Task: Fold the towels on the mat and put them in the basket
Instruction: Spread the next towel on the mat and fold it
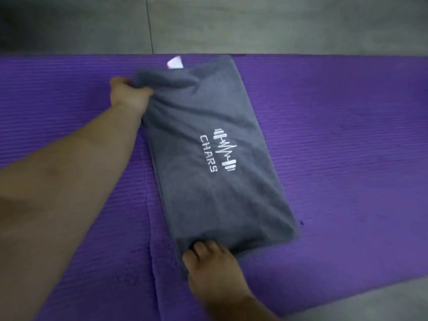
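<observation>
— Both hands are holding the grey towel [215, 186], aren't they?

— Yes. The left hand [128, 93] is reaching out on a straight arm and gripping the towel's far left corner. Its fingers are curling round the cloth, and the cloth is bunching into folds there.

— And the right hand [213, 269]?

— It is gripping the near edge. The thumb is lying at the left of that edge, and the fingers are bending over the cloth with their tips going out of sight in the fold. Whether they are reaching underneath, I cannot tell.

— Where is the towel lying?

— It is lying flat on the purple mat [335, 135], folded into a long rectangle and running at a slant from far left to near right. Several layers are showing along its left side.

— Is anything showing on it?

— A white logo [218, 150] is facing up near the middle, reading CHARS beside a barbell drawn with a pulse line. A white tag [174, 63] is sticking out at the far edge.

— What is lying around the mat?

— Grey floor [254, 22] is running beyond the far side and showing again at the near right corner. A crease [149, 212] is running through the mat just left of the towel.
</observation>
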Demonstrator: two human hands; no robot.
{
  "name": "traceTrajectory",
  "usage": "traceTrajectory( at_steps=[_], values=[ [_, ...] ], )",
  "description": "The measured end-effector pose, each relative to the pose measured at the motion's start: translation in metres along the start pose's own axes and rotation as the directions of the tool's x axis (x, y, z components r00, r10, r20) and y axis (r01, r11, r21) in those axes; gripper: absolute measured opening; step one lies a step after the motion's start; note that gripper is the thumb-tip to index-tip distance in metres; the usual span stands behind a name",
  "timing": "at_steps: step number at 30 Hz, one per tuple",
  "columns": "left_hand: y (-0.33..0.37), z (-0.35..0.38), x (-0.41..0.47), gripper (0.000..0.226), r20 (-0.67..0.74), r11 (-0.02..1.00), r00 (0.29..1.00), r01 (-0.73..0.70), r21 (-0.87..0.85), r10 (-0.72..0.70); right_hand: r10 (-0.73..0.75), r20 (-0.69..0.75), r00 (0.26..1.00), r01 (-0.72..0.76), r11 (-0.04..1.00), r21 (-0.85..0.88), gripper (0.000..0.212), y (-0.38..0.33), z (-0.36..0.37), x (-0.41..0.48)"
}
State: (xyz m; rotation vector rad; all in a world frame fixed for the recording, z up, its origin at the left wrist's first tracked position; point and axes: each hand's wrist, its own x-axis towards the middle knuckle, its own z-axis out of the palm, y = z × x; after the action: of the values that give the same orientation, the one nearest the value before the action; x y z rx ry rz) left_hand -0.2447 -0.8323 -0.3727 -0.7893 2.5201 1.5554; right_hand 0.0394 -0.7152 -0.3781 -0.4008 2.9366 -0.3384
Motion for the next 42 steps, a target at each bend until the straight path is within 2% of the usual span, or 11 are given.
traceTrajectory(
  at_steps=[3,10,18,22,25,31,33,35,39,41,42],
  values=[
    [-0.006,-0.001,0.01,0.058,0.06,1.0,0.998,-0.013,-0.021,0.015,0.046,0.008,0.999,-0.046,0.999,0.009,0.023,-0.008,0.011,0.0],
    [0.023,0.008,0.001,0.032,0.058,0.982,0.98,-0.188,-0.018,0.189,0.103,0.041,0.994,-0.104,0.995,0.009,0.022,-0.012,0.005,0.001],
    [0.006,-0.003,0.004,0.078,0.081,0.995,0.996,-0.031,0.098,0.023,0.264,0.132,0.956,-0.272,0.961,0.046,0.095,-0.016,0.004,0.003],
    [0.014,0.004,-0.009,0.071,0.095,0.99,0.995,-0.032,0.136,0.019,0.259,0.185,0.948,-0.269,0.963,0.026,0.019,-0.012,-0.006,0.013],
    [0.015,0.003,-0.011,0.059,0.086,0.988,0.995,0.033,0.154,-0.046,0.252,0.368,0.895,-0.279,0.96,0.022,0.036,-0.015,-0.016,0.01],
    [-0.018,-0.029,-0.038,0.032,0.105,0.982,0.979,0.18,-0.058,-0.173,0.058,0.32,0.946,-0.099,0.989,0.112,0.043,-0.003,-0.024,-0.002],
    [-0.031,-0.051,-0.043,0.004,0.115,0.966,0.973,0.217,-0.138,-0.202,0.001,0.534,0.846,-0.125,0.972,0.197,0.043,0.005,-0.024,-0.011],
    [-0.038,-0.065,-0.04,0.017,0.154,0.938,0.953,0.29,-0.192,-0.262,-0.057,0.706,0.706,-0.248,0.914,0.322,0.038,0.019,-0.036,-0.016],
    [-0.015,-0.063,-0.033,0.026,0.27,0.921,0.909,0.365,-0.14,-0.319,0.151,0.676,0.721,-0.514,0.771,0.376,0.065,0.056,-0.059,-0.041],
    [0.002,-0.051,-0.022,0.029,0.262,0.938,0.923,0.324,-0.125,-0.284,0.453,0.48,0.751,-0.625,0.722,0.296,0.045,0.088,-0.064,-0.046],
    [0.009,-0.04,-0.015,0.03,0.245,0.945,0.935,0.296,-0.136,-0.258,0.356,0.46,0.814,-0.529,0.781,0.332,0.039,0.099,-0.073,-0.047]
  ],
)
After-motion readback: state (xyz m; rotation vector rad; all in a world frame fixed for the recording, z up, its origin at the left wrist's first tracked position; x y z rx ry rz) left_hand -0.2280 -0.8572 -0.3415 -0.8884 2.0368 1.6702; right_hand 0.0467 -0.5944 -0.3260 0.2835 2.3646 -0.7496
